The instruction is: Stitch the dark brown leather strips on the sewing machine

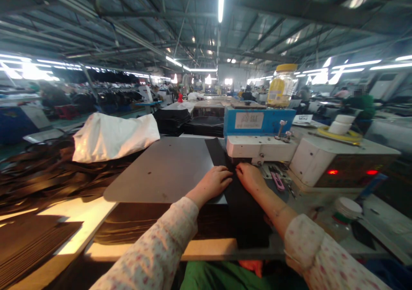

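On my feed the black strip (243, 210) runs over the plate's (167, 165) edge beside the machine (259, 147), my unclenched left hand (215, 181) resting on it, my right hand's (252, 178) grip unclear, and I can't tell how much is done or left.

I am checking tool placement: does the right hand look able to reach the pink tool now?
Probably yes: the pink tool lies close beside the right hand, with nothing visible covering it or standing between. The hand touches the black strip, so it would likely have to leave it first.
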`<action>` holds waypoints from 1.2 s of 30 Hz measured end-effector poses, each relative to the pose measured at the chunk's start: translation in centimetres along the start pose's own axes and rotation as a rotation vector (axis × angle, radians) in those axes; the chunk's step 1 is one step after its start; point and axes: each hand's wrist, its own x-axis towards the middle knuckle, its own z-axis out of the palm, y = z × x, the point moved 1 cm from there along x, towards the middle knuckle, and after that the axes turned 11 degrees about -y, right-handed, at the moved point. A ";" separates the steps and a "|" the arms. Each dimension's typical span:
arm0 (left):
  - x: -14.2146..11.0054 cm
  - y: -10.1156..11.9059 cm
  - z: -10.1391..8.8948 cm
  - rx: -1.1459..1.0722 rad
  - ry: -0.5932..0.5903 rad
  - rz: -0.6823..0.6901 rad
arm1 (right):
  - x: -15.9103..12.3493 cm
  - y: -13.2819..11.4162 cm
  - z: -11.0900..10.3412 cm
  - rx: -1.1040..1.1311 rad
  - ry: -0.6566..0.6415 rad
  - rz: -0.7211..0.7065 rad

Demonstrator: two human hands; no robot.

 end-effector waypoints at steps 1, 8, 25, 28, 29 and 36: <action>0.0 0.0 0.0 -0.002 0.001 0.002 | 0.0 0.0 0.0 0.002 0.000 0.000; 0.0 -0.1 0.1 -0.009 0.009 -0.003 | 0.1 0.0 -0.2 -0.007 -0.002 -0.006; 0.0 0.0 0.0 -0.005 0.010 0.014 | 0.0 -0.1 -0.1 -0.026 -0.012 0.005; 0.0 -0.1 0.0 -0.008 0.013 0.021 | 0.0 0.0 0.0 -0.021 -0.006 0.001; 0.0 -0.1 0.1 -0.008 0.011 0.019 | 0.1 0.0 0.0 -0.020 -0.005 -0.001; 0.1 -0.2 0.1 -0.014 -0.017 0.009 | 0.1 -0.1 -0.1 -0.021 -0.017 0.005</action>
